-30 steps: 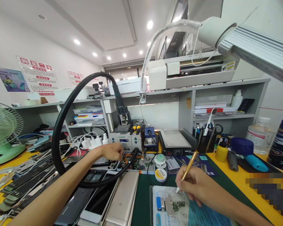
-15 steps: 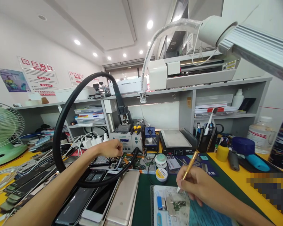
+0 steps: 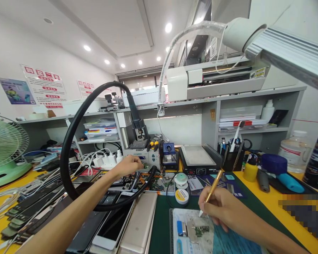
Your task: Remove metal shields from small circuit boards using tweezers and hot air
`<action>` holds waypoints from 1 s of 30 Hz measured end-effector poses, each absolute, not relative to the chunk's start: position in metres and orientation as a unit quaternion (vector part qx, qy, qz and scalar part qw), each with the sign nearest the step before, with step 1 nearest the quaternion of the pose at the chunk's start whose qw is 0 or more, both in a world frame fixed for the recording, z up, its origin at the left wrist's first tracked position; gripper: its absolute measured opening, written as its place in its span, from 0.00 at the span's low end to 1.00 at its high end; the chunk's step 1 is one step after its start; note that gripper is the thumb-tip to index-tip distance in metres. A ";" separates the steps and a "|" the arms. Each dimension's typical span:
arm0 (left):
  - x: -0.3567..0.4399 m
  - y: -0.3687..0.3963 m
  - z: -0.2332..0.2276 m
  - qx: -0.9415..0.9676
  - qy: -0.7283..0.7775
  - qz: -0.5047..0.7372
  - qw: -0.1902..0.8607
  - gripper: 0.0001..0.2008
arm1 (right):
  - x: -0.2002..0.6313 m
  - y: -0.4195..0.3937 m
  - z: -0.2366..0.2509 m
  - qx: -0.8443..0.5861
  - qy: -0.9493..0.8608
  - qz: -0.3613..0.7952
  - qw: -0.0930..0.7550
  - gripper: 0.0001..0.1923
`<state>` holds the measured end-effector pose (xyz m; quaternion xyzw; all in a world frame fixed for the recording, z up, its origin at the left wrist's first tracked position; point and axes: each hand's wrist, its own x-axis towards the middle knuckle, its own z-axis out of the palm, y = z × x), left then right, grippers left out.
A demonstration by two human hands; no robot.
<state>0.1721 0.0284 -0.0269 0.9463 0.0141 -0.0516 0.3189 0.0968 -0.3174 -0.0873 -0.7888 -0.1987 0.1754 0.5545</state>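
We're pinching a small circuit board (image 3: 146,165) in our left fingers (image 3: 137,163), right fingers (image 3: 211,209) holding a gold-handled tool (image 3: 214,185) pen-style, probably for control.

One left hand (image 3: 129,165) and one right hand (image 3: 218,204); in the right, one gold-shafted tool (image 3: 214,184); left of both hands, one green fan (image 3: 9,171); between them, one yellow-and-white tin (image 3: 181,196); nearer than the left, one gold phone (image 3: 139,221); right of both, one yellow bottle (image 3: 250,171).

Open lane on green mat (image 3: 161,220) between gold phone (image 3: 138,224) and work pad (image 3: 224,241), black hose (image 3: 64,155) across white phone (image 3: 113,225)
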 end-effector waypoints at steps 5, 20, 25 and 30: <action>0.171 0.024 -0.040 0.910 0.049 -0.007 0.412 0.11 | 0.097 -0.317 -0.085 -0.791 -0.191 0.188 0.551 0.06; 0.175 0.027 -0.050 0.846 0.057 0.113 0.518 0.12 | 0.096 -0.318 -0.086 -0.795 -0.192 0.181 0.547 0.06; 0.171 0.027 -0.044 0.831 0.048 0.143 0.535 0.11 | 0.096 -0.318 -0.087 -0.792 -0.195 0.183 0.549 0.06; 0.169 0.030 -0.036 0.815 0.033 0.175 0.552 0.11 | 0.097 -0.319 -0.088 -0.790 -0.195 0.183 0.552 0.06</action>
